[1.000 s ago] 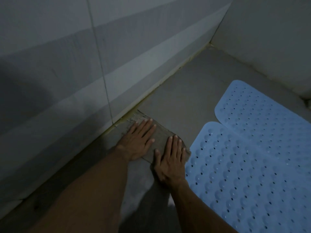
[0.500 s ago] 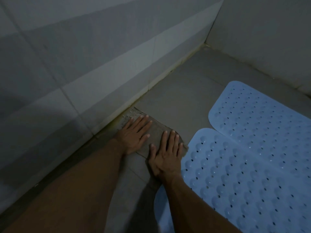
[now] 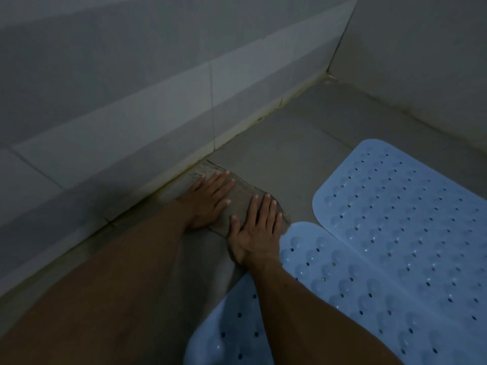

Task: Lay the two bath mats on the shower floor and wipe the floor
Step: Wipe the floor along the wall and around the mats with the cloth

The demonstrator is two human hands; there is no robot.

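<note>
Two light blue bath mats with holes and bumps lie flat on the grey shower floor (image 3: 290, 164). The far mat (image 3: 400, 206) lies at the right; the near mat (image 3: 355, 299) overlaps its lower edge and runs under my right forearm. A brownish-grey cloth (image 3: 241, 204) is spread flat on the floor beside the left wall. My left hand (image 3: 208, 200) presses flat on the cloth's left part with fingers spread. The cloth's right part lies under my right hand (image 3: 257, 230), also flat, beside the near mat's corner.
A tiled wall (image 3: 131, 114) rises directly left of the cloth, with a yellowed joint along its foot. A second wall (image 3: 421, 61) closes the back right, meeting the first at a corner (image 3: 329, 75). Bare floor lies between the cloth and that corner.
Both hands and the cloth have slid a little along the wall's foot. The view has shifted, so more of the near mat shows at the bottom.
</note>
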